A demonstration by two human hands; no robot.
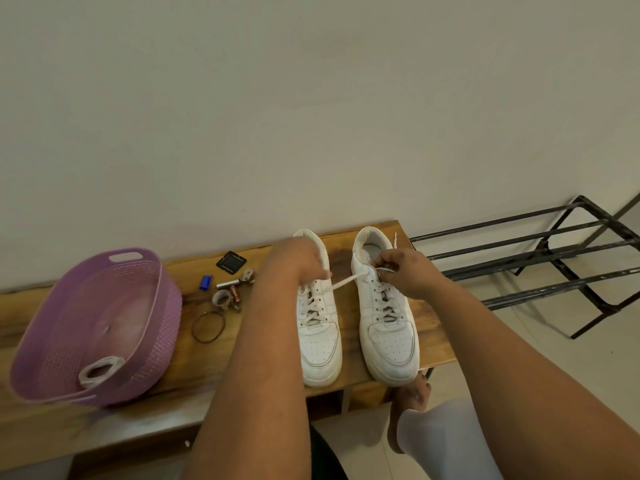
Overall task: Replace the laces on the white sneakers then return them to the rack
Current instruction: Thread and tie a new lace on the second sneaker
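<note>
Two white sneakers stand side by side on a wooden bench (180, 396), toes toward me. The left sneaker (318, 337) and the right sneaker (386, 327) both show laces threaded through their eyelets. A white lace (344, 281) runs taut from the right sneaker's top eyelets leftward. My left hand (301, 259) pinches that lace end above the left sneaker's collar. My right hand (401, 271) pinches the lace at the right sneaker's tongue, and its other end (394, 239) sticks up behind.
A purple plastic basket (69, 341) with a rolled white lace (98, 370) inside sits on the bench's left. Small items lie between: a bangle (208, 326), batteries (230, 287), a blue piece (205, 282). A black metal shoe rack (540, 261) stands at right on the tiled floor.
</note>
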